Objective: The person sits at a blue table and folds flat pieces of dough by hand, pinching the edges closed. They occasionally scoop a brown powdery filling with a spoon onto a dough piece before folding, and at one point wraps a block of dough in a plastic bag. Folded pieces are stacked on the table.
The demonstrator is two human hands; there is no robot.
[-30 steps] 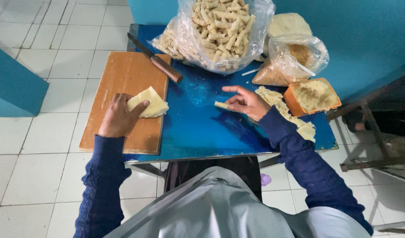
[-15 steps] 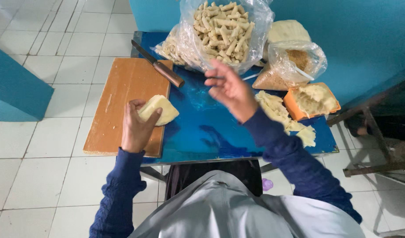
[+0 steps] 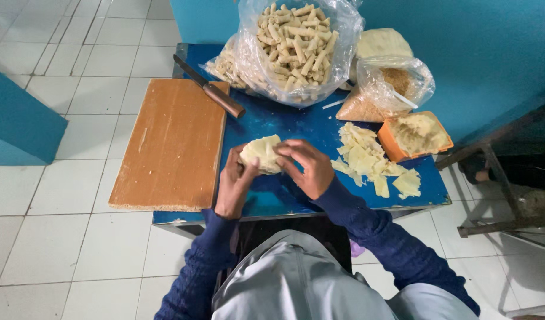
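Brought back from the far side of the table, right hand joined left hand over the blue tabletop, where half a second earlier only the left held the pale wrapper. Both hands curled around the wrapper from opposite sides, fingertips pinching its edges just above the table. Looked thin, soft and light, probably easy to tear; best gripped gently by the edges with fingertips rather than squeezed. Lay just to the right: a loose stack of more pale sheets, then an orange tub of pale filling. Rested to the left: a bare wooden cutting board, with a brown-handled knife across its far corner. Stood at the back: a clear bag of finished rolls and a smaller bag of crumbs.
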